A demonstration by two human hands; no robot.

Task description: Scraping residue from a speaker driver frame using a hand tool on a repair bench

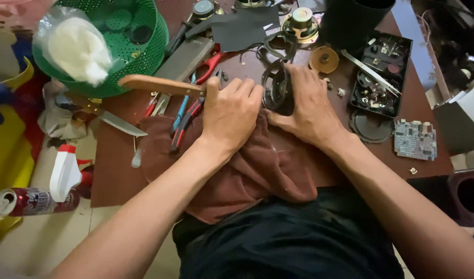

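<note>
Speaker frame point(276, 88) between hands, seemingly gripped

I see a reddish-brown board point(118, 181) serving as the work surface, its left edge lying over a pale tiled floor point(51, 237). Beyond its right edge stands a dark box point(456, 129) in shadow. Soft, even light falls across everything; no wall or window shows.
</note>
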